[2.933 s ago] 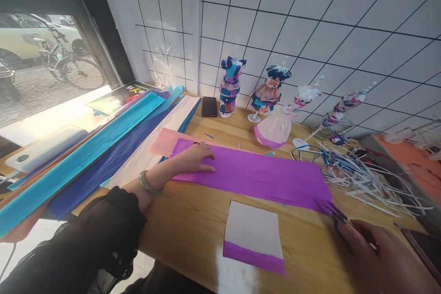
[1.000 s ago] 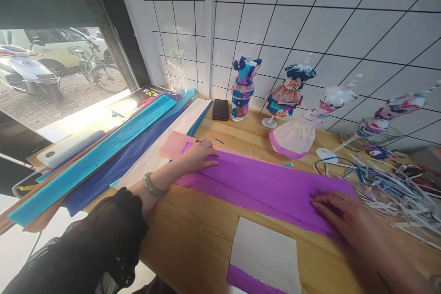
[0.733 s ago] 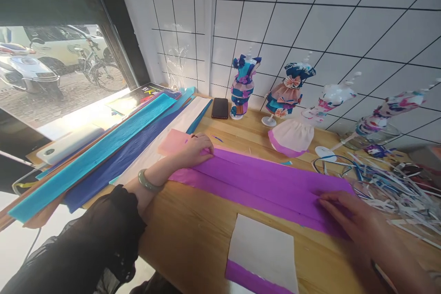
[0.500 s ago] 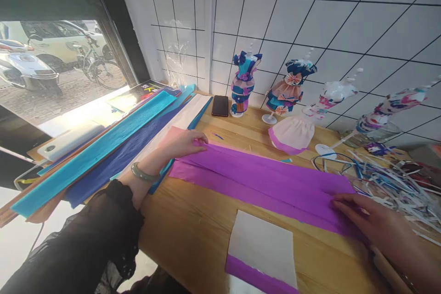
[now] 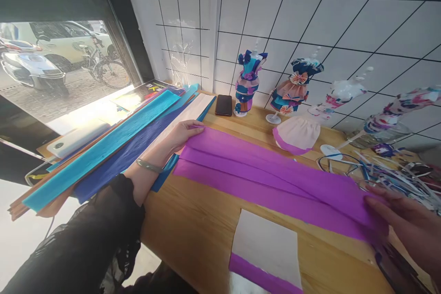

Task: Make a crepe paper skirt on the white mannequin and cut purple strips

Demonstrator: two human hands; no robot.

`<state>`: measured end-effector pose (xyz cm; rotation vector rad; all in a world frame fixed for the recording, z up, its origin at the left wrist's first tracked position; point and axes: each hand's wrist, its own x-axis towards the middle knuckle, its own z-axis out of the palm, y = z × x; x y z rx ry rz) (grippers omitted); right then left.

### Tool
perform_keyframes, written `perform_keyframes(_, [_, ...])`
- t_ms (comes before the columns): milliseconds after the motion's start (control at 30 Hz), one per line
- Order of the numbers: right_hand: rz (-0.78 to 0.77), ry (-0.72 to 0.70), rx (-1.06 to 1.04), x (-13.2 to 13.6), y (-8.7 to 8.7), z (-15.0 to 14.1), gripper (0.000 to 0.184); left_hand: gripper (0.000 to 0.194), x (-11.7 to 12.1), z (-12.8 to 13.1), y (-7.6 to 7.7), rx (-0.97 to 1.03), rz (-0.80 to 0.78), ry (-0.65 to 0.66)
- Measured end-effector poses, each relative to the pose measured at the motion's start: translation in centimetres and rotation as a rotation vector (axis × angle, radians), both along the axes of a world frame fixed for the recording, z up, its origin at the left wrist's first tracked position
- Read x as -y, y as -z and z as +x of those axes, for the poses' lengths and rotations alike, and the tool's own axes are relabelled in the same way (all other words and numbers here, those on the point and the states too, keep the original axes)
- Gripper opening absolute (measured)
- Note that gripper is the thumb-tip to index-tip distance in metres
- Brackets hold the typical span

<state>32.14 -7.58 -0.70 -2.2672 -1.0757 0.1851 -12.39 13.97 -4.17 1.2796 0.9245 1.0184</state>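
Observation:
A long purple crepe paper sheet (image 5: 262,165) stretches across the wooden table in front of me, with its upper layer raised off the lower one. My left hand (image 5: 184,135) is closed on its upper left corner between thumb and fingers. At the other end, my right hand (image 5: 403,211) grips the sheet's right edge. Below that hand, a dark object (image 5: 392,262) shows only in part; its kind is unclear. Nearer to me lies a white square piece (image 5: 267,243) with a purple band along its bottom edge.
Folded blue, turquoise, brown and pale crepe paper strips (image 5: 103,147) are stacked at left. A phone (image 5: 223,105) lies by the wall. Several small dress forms (image 5: 246,87) in paper outfits stand at the back. Thin cut strips (image 5: 396,174) are heaped at right.
Both hands have lifted the upper layer of the purple sheet a little. My right hand has shifted right and slightly up, drawing its end along. The view has turned slightly.

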Motion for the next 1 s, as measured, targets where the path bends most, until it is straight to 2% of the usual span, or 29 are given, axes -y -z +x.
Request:
perform_keyframes(100, [-0.017,0.014,0.017,-0.1,0.3,-0.2,0.058,0.046,0.0,0.3,0.2,-0.05,0.047,-0.079])
perform_keyframes(233, [0.024,-0.014,0.016,-0.2,2.1,0.9,0.055,0.043,-0.1,0.0,-0.1,-0.351,0.215,-0.125])
perform_keyframes(333, [0.07,-0.072,0.028,-0.1,3.3,2.1,0.049,0.041,-0.1,-0.2,-0.4,-0.485,0.297,-0.124])
perform_keyframes(567, [0.043,-0.147,0.197,0.0,3.6,2.5,0.044,0.037,-0.1,-0.3,-0.2,-0.643,0.363,-0.134])
perform_keyframes(700, [0.07,-0.218,0.275,0.0,4.6,3.5,0.042,0.037,0.0,-0.4,-0.1,-0.717,0.402,-0.111])
perform_keyframes(833, [0.096,-0.253,0.293,0.0,5.7,4.4,0.044,0.04,0.0,-0.7,0.1,-0.76,0.454,-0.073])
perform_keyframes(1000, [0.087,-0.234,0.277,-0.1,5.9,4.2,0.045,0.039,-0.3,-1.0,0.5,-0.791,0.494,-0.037])
